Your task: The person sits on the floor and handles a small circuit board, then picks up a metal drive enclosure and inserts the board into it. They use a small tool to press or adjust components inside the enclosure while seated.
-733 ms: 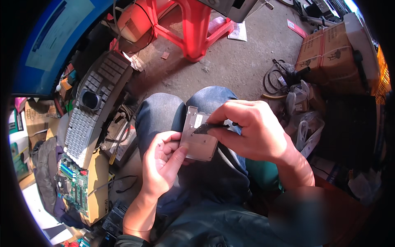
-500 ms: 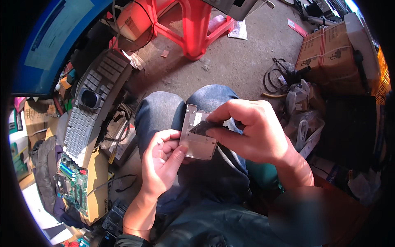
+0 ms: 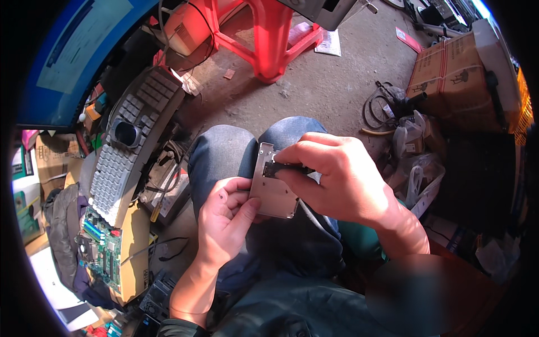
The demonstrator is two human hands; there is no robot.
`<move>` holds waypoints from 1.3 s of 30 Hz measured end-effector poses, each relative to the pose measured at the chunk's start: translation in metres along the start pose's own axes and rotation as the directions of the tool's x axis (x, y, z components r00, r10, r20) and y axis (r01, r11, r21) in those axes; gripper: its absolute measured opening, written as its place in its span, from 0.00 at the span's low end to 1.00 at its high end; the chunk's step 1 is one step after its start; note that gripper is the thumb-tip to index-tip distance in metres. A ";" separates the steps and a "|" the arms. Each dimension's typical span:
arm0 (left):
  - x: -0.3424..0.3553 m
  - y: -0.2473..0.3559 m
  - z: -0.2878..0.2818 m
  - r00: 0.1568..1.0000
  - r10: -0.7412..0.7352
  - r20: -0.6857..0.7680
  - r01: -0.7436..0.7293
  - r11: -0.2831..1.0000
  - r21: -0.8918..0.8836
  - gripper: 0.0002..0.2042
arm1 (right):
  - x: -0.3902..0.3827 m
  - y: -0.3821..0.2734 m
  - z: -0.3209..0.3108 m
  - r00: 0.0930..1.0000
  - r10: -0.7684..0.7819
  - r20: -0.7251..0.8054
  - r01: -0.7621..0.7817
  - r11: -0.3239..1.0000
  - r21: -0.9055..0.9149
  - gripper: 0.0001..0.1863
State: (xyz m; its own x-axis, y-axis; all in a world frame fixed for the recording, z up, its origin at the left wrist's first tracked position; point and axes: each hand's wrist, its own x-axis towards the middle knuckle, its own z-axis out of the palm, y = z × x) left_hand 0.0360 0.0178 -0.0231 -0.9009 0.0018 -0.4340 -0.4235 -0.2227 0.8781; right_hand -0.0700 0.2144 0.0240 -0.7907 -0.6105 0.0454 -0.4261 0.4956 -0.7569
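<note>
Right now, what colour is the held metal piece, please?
The metal piece is silver, as the head view shows.

Red plastic stool (image 3: 270, 48) on sunlit, gritty floor (image 3: 331, 87)

The plate (image 3: 274, 197) looks metallic (smooth, faintly glossy).

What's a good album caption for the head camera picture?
Left hand grips a flat rectangular silver metal plate; right hand pinches a small black piece over it, above blue denim-clad knees.
</note>
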 end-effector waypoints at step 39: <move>0.000 0.000 0.004 0.999 -0.032 -0.014 0.033 0.999 0.033 0.15 | 0.018 0.017 -0.005 0.959 0.283 0.020 -0.283 0.956 0.070 0.09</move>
State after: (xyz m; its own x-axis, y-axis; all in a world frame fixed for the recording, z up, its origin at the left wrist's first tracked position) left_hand 0.0356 0.0217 -0.0225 -0.8854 -0.0042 -0.4648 -0.4556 -0.1904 0.8696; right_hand -0.0934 0.2150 0.0152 -0.8702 -0.4575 -0.1830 -0.1527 0.6035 -0.7826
